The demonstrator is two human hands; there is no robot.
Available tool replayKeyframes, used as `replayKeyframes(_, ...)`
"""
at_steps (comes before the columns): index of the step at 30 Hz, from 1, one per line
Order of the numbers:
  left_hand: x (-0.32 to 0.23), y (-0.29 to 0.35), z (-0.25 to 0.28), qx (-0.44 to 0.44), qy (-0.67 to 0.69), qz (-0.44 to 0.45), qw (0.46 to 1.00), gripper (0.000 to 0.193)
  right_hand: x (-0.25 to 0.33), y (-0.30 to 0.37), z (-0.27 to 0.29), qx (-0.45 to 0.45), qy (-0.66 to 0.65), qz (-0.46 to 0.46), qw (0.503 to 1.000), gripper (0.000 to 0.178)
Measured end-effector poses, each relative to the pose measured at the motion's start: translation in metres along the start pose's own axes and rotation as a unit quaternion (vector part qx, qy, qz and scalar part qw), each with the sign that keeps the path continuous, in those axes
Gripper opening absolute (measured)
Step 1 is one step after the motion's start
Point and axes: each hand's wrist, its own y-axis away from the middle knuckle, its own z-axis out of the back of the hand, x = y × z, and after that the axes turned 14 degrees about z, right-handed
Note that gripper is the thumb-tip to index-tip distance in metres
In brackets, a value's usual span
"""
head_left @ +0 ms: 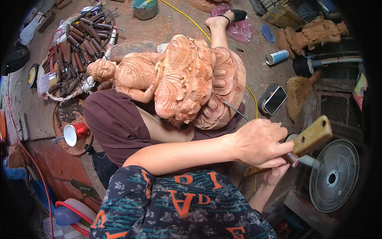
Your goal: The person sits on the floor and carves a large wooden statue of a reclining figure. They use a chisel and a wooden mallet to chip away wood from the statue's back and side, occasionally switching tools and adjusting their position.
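A reddish wooden carving of a seated figure (135, 73) lies sideways across my lap, its head with knobbed hair to the left. Its carved petal base (229, 77) is at the right. My left hand (260, 143) is closed around a carving chisel (242, 112), whose thin metal blade reaches the base's lower edge. The chisel's handle end sticks out below the fingers. Below and partly behind it, my right hand (275, 175) is closed on a flat, yellowish wooden mallet (312, 137); most of its fingers are hidden.
Many wood-handled chisels (81, 47) fill a rope-rimmed basket at the left. A red-and-white cup (71, 135) stands below it. To the right are a phone (275, 100), a hand broom (300, 93), a spray can (277, 57), another carving (314, 36) and a fan (334, 175).
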Motion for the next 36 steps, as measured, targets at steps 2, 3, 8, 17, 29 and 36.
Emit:
replayKeyframes(2,0.003,-0.001,0.003,-0.005,0.001,0.013,1.0,0.035,0.006,-0.005,-0.002,-0.043,-0.001,0.018,0.999,0.062)
replayKeyframes(3,0.004,-0.001,0.004,0.0,0.003,0.026,1.0,0.035,0.008,-0.007,-0.006,-0.058,0.012,0.033,0.998,0.059)
replayKeyframes(8,0.009,-0.007,0.008,-0.012,-0.008,0.051,0.999,0.034,0.024,-0.011,-0.001,-0.047,0.115,0.001,0.992,0.048)
replayKeyframes(17,0.006,-0.01,0.007,-0.062,-0.017,0.038,0.997,0.036,0.013,-0.013,-0.011,0.019,0.173,0.064,0.983,0.057)
replayKeyframes(29,0.015,-0.027,0.013,-0.21,0.008,0.072,0.975,0.042,0.049,-0.056,-0.029,0.016,0.143,0.121,0.982,0.058)
replayKeyframes(36,0.019,-0.026,0.012,-0.217,0.005,0.095,0.971,0.039,0.045,-0.055,-0.019,0.058,0.36,0.154,0.918,0.048)
